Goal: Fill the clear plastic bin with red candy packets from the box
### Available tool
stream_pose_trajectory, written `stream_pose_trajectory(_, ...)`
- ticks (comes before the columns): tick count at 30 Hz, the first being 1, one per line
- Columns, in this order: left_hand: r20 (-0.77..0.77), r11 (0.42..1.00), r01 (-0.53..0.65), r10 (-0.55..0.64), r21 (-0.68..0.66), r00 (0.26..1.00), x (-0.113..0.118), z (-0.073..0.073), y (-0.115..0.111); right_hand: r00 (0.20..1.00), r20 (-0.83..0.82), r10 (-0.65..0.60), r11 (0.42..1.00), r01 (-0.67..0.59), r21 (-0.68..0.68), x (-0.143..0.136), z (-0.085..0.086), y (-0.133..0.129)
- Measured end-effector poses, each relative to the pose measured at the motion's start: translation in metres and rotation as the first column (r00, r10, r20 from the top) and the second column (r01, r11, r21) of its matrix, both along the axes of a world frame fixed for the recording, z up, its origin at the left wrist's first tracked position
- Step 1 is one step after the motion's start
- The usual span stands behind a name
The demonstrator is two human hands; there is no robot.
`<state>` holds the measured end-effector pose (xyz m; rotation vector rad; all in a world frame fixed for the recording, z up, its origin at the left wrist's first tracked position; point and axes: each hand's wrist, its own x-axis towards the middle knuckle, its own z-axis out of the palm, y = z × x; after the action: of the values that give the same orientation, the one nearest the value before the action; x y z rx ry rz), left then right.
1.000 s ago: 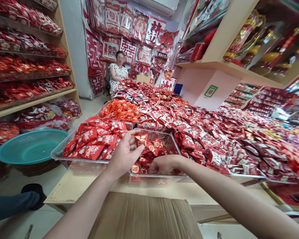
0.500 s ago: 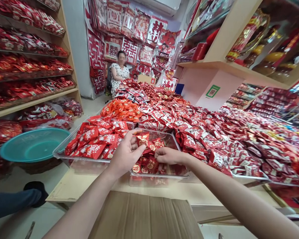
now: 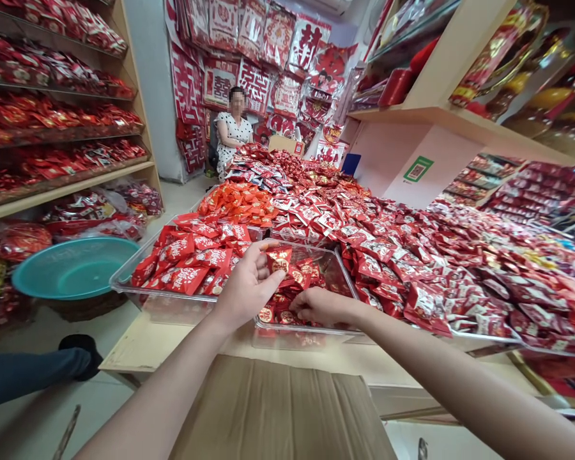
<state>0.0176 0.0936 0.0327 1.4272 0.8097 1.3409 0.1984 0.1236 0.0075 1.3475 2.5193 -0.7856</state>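
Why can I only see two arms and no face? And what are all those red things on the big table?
The camera sits on a person's head and looks forward and down, so you see what that person sees: their own two arms reaching out. There is just this one view.

The left hand pinches a few small red sweet packets between thumb and fingers. The right hand is dipped into a clear plastic tray that holds more of the same little packets; I can't tell whether it has grabbed any.

Beside it, another clear tray is filled with bigger red packets. Behind them the long table is heaped with red wrapped sweets. A cardboard box sits right in front of the person, and a teal basin stands to the left. Another person sits at the far end.
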Motion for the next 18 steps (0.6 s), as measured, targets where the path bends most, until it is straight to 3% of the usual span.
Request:
stream_pose_trajectory(6,-0.021,1.0,-0.005,0.005,0.011,1.0,-0.001,-0.002,0.001,0.992,-0.007,0.123,0.977,-0.122,-0.175,-0.009,-0.004,-0.003)
stream_pose_trajectory(11,-0.004,1.0,0.006,-0.006,0.003,1.0,0.0,-0.001,0.0,0.987,0.123,0.106,0.987,-0.12,0.105,-0.019,0.0,0.0)
stream_pose_trajectory(15,0.001,1.0,0.007,-0.007,0.008,1.0,0.0,-0.001,0.001,0.928,0.308,0.21,0.956,-0.261,0.132,-0.032,0.003,0.0)
stream_pose_trajectory(18,-0.003,1.0,0.0,0.0,0.019,1.0,0.0,-0.002,0.002,0.918,0.321,0.232,0.951,-0.283,0.122,-0.036,0.0,0.0)
